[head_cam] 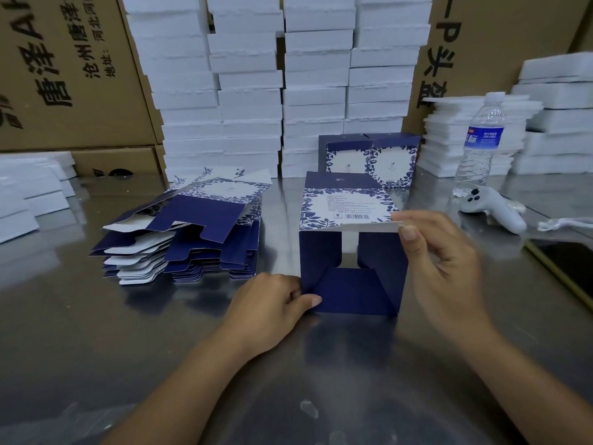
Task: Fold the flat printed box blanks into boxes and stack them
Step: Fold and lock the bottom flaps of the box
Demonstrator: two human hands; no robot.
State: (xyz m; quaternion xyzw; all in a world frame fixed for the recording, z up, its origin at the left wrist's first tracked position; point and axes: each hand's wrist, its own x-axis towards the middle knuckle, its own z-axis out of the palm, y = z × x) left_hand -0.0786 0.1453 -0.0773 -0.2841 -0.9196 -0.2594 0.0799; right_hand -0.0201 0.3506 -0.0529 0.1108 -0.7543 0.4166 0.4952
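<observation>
Left of centre in the frame, a slumped pile of flat navy-and-white floral-printed cardboard box blanks (183, 232) lay on the shiny steel bench (96, 348). Just right of it, the left hand (272, 303) pinched the lower left corner of a half-formed navy printed box (353, 252), thumb over the edge. That box sat at centre frame with its open end towards the camera, and its navy end flaps were only partly turned in. Behind it, two finished printed boxes (372, 159) stood side by side. The right hand (449, 261) pinched the right end of the box's top edge between thumb and forefinger.

The step in hand looked like closing this end. The next move probably called for pressing the side flaps flat and tucking in the last flap squarely. Then the box could join the finished pair.
</observation>
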